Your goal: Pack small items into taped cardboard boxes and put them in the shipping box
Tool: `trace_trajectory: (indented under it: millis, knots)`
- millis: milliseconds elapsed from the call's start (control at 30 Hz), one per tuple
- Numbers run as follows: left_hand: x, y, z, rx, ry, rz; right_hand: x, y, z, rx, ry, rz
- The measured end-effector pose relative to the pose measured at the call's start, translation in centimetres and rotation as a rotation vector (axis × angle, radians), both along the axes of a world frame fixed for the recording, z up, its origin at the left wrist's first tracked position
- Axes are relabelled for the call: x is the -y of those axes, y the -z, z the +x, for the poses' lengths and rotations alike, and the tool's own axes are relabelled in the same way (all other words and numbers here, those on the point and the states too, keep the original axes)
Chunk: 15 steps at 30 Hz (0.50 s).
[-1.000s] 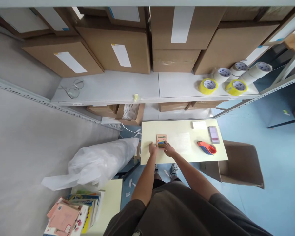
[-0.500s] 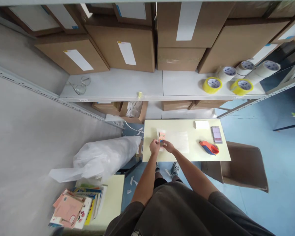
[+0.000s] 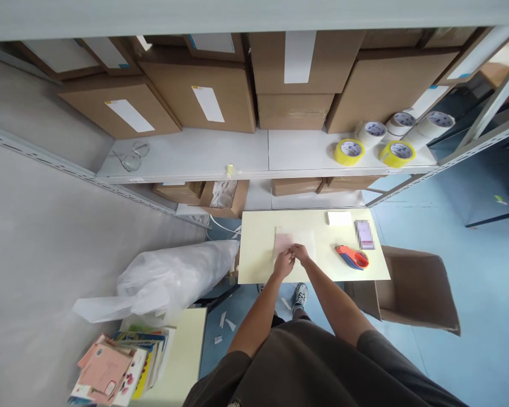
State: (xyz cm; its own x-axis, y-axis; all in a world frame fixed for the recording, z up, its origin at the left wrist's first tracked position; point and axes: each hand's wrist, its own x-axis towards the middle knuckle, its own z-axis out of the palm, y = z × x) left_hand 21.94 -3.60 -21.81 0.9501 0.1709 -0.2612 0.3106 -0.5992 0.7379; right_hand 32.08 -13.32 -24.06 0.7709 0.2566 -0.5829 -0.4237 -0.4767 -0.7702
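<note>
On the pale yellow table, a small flat pink item [image 3: 283, 239] lies under a layer of translucent wrapping sheet [image 3: 307, 238], its print blurred by the layer. My left hand [image 3: 284, 263] rests on the near part of the covered item, fingers curled in on the sheet. Right beside it, my right hand [image 3: 299, 252] pinches the sheet with its fingertips almost meeting those of the left. The exact grip is small and partly hidden. To the right is a red and blue tape dispenser [image 3: 353, 257].
The table [image 3: 254, 271] also bears a white stack [image 3: 339, 218] and a purple phone-like item [image 3: 365, 234]. Tape rolls [image 3: 349, 151] and cartons [image 3: 203, 96] fill the shelf above. An open carton [image 3: 415, 288] stands right; a bulky translucent bag [image 3: 178, 277] and books [image 3: 106, 367] lie left.
The translucent sheet now covers the pink item, which lay uncovered before. Both hands have shifted right relative to the item and come close together. The head view has tilted slightly.
</note>
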Motion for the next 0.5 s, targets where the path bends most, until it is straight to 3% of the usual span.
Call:
trace_trajectory:
  millis: [167, 267, 400, 500]
  knots:
    - [0.3, 1.2, 0.8, -0.169, 0.106, 0.003, 2.5, -0.5, 0.9, 0.105, 0.021, -0.134]
    - [0.2, 1.1, 1.3, -0.134, 0.082, -0.049, 3.0, -1.1, 0.3, 0.135, -0.085, -0.106]
    - [-1.5, 0.8, 1.1, -0.015, -0.075, -0.205, 1.7, -1.4, -0.9, 0.079, -0.271, -0.091]
    - [-3.7, 0.9, 0.5, -0.098, -0.354, -0.193, 0.7, -1.1, -1.6, 0.025, -0.218, -0.092]
